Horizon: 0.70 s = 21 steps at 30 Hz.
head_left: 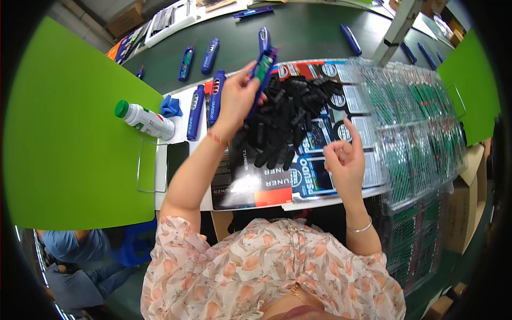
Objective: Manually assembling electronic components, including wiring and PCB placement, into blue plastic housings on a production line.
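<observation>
My left hand (238,100) is closed around an open blue plastic casing (257,93), tilted, with a green circuit board (262,68) showing inside it. Below and to the right of that hand lies a heap of small black plastic parts (290,114). My right hand (348,162) hovers over the printed sheets right of the heap. Its index finger points away from me, the other fingers are loosely bent, and I see nothing in it. Two blue casings, one nearer (196,113) and one against my left wrist (217,95), lie left of my left hand.
Clear trays of green circuit boards (421,112) are stacked at the right. A white bottle with a green cap (149,121) and a crumpled blue piece (170,106) are at the left. More blue casings (210,56) lie on the dark green belt (306,32). Green panels (80,133) flank both sides.
</observation>
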Tool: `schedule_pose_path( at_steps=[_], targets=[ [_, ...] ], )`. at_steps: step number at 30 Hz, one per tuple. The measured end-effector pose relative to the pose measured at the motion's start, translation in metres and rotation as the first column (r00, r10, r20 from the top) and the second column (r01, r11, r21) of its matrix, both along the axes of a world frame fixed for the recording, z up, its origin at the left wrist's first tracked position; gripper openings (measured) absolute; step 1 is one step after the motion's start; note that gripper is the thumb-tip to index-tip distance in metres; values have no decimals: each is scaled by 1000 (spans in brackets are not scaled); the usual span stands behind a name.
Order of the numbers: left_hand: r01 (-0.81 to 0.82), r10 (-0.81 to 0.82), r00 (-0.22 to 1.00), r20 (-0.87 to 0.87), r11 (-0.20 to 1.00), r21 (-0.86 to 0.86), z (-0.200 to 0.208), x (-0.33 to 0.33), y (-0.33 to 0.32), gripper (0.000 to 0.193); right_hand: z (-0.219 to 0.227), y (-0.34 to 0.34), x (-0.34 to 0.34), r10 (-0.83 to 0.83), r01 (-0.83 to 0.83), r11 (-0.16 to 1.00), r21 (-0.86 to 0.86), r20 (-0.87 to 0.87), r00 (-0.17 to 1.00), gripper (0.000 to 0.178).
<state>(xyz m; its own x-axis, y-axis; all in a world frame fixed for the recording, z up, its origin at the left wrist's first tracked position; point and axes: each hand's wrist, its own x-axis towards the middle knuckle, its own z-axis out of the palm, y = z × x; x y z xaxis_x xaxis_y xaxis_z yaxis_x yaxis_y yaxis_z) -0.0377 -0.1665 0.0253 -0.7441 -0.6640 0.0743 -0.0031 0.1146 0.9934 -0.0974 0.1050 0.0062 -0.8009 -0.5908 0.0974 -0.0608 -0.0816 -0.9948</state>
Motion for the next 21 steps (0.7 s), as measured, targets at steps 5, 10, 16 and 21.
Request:
schedule_pose_path(
  at_steps=[5, 10, 16, 21],
  targets=[
    [-401, 430, 894, 123, 893, -204, -20, -66, -126, 50, -7, 1, 5, 25, -20, 995, 102, -45, 999, 53],
    [-384, 607, 734, 304, 740, -553, -57, -125, -184, 41, -2, 8, 8, 26, -21, 985, 171, -25, 999, 44],
    [-211, 648, 645, 405, 660, -721, -88, -127, -202, 34, -2, 21, -13, -121, 168, 951, 260, -187, 975, 34],
    [-203, 746, 621, 241, 450, -869, -73, -93, -225, 45, 2, 11, -51, -86, 335, 882, 331, -586, 806, 23]
  ],
)
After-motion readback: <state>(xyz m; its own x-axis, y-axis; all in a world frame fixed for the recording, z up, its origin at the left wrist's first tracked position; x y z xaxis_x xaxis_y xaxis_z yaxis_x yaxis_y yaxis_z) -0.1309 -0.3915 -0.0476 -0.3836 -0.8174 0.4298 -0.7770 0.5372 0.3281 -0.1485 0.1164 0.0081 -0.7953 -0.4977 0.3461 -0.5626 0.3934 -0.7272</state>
